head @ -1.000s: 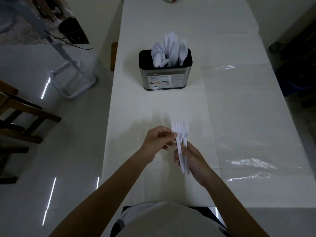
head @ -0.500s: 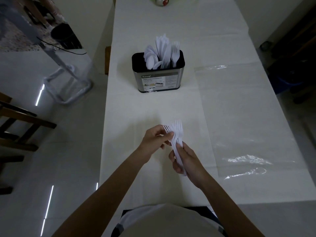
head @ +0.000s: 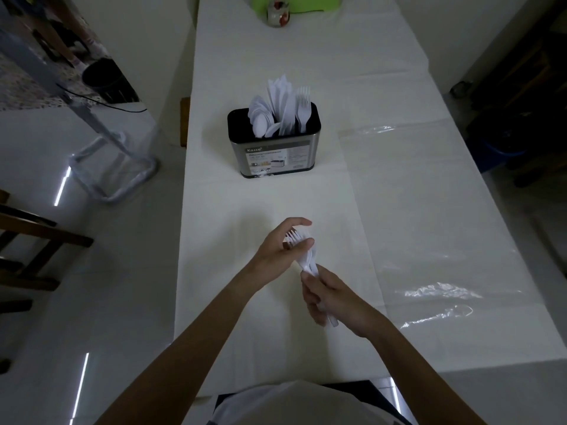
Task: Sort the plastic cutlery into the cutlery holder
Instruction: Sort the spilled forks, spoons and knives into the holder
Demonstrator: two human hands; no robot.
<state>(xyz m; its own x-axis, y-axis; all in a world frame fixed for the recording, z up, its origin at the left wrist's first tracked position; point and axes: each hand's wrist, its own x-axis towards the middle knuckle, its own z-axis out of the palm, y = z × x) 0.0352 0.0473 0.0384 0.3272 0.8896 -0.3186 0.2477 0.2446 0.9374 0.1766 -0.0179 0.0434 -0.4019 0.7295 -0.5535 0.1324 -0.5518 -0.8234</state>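
Observation:
A bunch of white plastic forks (head: pixel 307 259) is held above the near part of the table. My right hand (head: pixel 333 297) grips the handles. My left hand (head: pixel 283 245) cups over the tines, thumb and fingers around the fork heads. The metal cutlery holder (head: pixel 274 148) with a black rim stands farther back at the table's middle. It holds white spoons on the left, knives in the middle and forks on the right.
The long table (head: pixel 399 210) wears a white cloth with a clear plastic sheet (head: pixel 435 289) on its right half. A small jar (head: pixel 278 14) and a green object stand at the far end. Wooden chairs (head: pixel 27 240) are on the left.
My left hand has gone from pinching the fork tines to cupping over them. The forks tilted slightly left. The view shifted, so the holder appears lower and more of the far end shows.

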